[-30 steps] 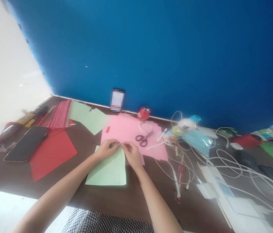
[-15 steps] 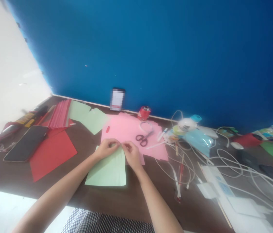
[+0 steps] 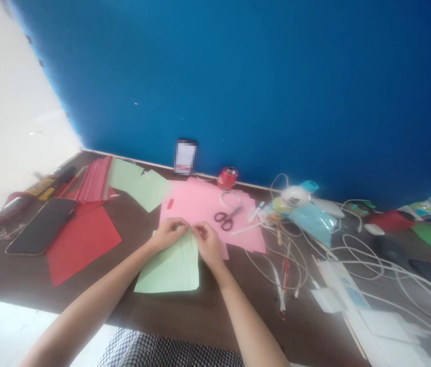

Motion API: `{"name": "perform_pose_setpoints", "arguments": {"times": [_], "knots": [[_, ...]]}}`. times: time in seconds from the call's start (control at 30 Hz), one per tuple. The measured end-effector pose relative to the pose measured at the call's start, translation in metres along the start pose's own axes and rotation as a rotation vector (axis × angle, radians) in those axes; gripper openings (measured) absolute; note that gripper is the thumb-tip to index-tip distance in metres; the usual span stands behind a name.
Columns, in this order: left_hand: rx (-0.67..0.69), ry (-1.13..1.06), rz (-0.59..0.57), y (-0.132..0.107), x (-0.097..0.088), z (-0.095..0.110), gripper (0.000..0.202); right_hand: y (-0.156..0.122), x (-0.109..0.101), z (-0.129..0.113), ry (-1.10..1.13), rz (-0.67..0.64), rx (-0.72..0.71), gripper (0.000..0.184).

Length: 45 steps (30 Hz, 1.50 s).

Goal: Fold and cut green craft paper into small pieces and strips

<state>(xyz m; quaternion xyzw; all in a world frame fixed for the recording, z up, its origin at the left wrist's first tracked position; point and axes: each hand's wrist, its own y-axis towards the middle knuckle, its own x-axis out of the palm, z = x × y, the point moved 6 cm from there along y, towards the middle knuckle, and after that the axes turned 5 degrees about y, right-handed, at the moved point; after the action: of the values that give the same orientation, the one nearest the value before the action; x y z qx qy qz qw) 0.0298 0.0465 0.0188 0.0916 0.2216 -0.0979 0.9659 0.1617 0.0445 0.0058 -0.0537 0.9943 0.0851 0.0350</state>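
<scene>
A pale green sheet of paper (image 3: pixel 173 270) lies on the dark table in front of me. At its far edge my left hand (image 3: pixel 170 232) pinches the paper, thumb and fingers together. Close beside it, my right hand (image 3: pixel 206 241) pinches the same edge, the fingertips of both hands almost meeting. The far edge itself is mostly hidden under my fingers. Just beyond my hands, pink paper sheets (image 3: pixel 196 199) are spread out, and dark-handled scissors (image 3: pixel 224 220) rest on them.
Left are red paper (image 3: pixel 85 244), a dark phone (image 3: pixel 42 227) and pleated pink-red paper (image 3: pixel 95 178). More green paper (image 3: pixel 150 191) lies behind. A red can (image 3: pixel 227 177) stands by the blue wall (image 3: pixel 238 92). White cables (image 3: pixel 360 255) tangle over the right side.
</scene>
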Motion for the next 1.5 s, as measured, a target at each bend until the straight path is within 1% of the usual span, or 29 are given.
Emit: {"name": "perform_pose_setpoints", "arguments": {"times": [0.47, 0.87, 1.1, 1.5], "knots": [[-0.035, -0.06, -0.007, 0.0001, 0.0003, -0.003, 0.019, 0.0003, 0.0005, 0.002, 0.017, 0.003, -0.008, 0.013], [-0.089, -0.074, 0.002, -0.0016, 0.0014, -0.0036, 0.021, 0.0, 0.0, -0.0001, -0.044, 0.003, -0.08, 0.012], [-0.112, -0.104, -0.003, -0.0014, 0.001, -0.0025, 0.022, -0.0008, 0.0003, -0.0011, -0.035, 0.002, -0.074, 0.012], [-0.111, -0.126, -0.009, -0.0026, 0.001, -0.0084, 0.022, -0.0015, 0.0017, -0.004, 0.001, -0.031, -0.046, 0.015]]}}
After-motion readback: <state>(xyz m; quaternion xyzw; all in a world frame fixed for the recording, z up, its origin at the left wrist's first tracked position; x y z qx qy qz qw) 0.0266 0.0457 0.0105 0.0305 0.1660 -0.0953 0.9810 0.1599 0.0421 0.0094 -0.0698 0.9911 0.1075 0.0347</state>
